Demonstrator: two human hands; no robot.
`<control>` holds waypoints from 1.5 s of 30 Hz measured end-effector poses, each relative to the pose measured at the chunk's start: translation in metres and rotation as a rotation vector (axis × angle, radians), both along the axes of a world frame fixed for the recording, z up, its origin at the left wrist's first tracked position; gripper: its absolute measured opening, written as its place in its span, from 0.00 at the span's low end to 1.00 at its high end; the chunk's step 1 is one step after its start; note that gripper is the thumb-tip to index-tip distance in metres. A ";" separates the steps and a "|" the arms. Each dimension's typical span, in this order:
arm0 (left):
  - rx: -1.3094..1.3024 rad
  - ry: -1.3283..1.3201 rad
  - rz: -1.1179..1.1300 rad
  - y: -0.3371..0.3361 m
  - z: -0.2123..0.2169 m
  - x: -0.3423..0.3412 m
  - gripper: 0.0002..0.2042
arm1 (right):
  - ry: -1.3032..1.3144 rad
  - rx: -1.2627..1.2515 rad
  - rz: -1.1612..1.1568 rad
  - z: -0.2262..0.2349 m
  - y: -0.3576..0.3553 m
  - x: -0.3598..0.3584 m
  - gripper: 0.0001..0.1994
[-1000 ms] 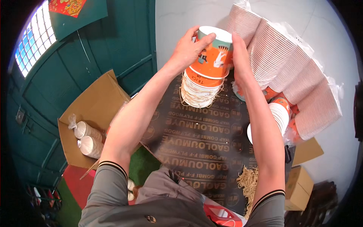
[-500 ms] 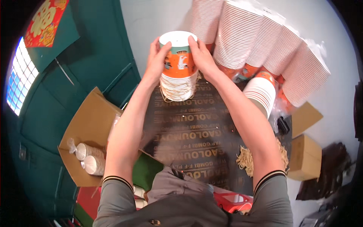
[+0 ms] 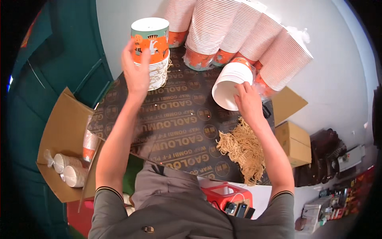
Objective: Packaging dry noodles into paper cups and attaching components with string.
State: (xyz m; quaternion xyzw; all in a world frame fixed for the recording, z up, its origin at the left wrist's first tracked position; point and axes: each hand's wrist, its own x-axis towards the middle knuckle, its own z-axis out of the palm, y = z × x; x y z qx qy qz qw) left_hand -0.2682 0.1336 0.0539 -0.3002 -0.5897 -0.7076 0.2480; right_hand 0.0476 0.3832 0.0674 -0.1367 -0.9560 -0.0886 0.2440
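Resting the right grip (image 3: 248, 100) at the open rim of the tipped cup stack (image 3: 231, 75) on the dark surface (image 3: 175, 119), with fingers curled at the edge; cannot tell how tightly closed. Holding the left grip (image 3: 136, 75) wide, blurred, just beside the banded cup stack (image 3: 160, 44) standing mouth-down farther left; cannot tell if touching. Likely light, smooth and springy, prone to dent under a squeeze or slide apart; best taken around the nested rims, with spread fingers.
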 end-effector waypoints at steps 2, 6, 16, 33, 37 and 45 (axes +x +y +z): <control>-0.096 0.012 -0.081 0.007 -0.020 0.040 0.20 | 0.091 0.016 -0.021 -0.004 0.006 0.008 0.18; -0.265 -0.218 -0.442 0.013 -0.058 0.096 0.12 | 0.239 0.162 -0.062 -0.006 0.029 0.005 0.13; -0.726 -0.218 -0.736 0.040 -0.082 0.152 0.23 | 0.305 0.398 0.033 -0.011 0.025 -0.003 0.07; -0.515 -0.213 -0.490 0.072 -0.092 0.164 0.29 | 0.167 0.119 -0.160 -0.015 -0.011 -0.003 0.11; -0.407 -0.366 -0.644 0.080 -0.096 0.163 0.28 | 0.205 0.108 -0.176 -0.019 -0.007 0.004 0.12; -0.270 -0.605 -0.900 0.096 -0.106 0.163 0.11 | 0.194 0.068 -0.072 -0.004 -0.019 0.010 0.19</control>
